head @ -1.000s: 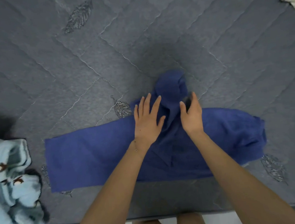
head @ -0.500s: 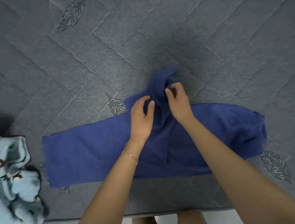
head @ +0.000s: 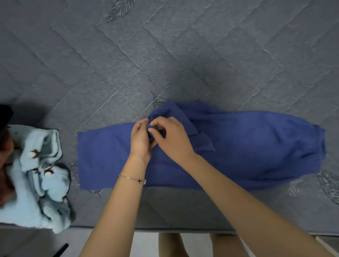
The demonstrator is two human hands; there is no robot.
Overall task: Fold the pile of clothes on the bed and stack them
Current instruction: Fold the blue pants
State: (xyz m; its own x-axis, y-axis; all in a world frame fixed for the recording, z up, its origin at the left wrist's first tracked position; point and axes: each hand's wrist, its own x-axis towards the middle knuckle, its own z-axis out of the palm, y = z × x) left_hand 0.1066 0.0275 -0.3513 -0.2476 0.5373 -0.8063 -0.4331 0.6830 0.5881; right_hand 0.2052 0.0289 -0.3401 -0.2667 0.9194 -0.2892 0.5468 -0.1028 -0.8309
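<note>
Head view: left hand point(head: 140, 140) and right hand point(head: 172, 136) are pinching one bunched fold of the blue garment point(head: 248, 146), fingers point(head: 160, 122) clamping it; cloth is lying either side of them on the bed point(head: 177, 45).

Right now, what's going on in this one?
A person at the bed's edge is folding a blue garment, which lies spread sideways on the grey quilted bedcover. Both the left hand and the right hand pinch a bunched bit of its fabric near the upper middle. A heap of light blue clothes sits at the left, near the bed's edge.
</note>
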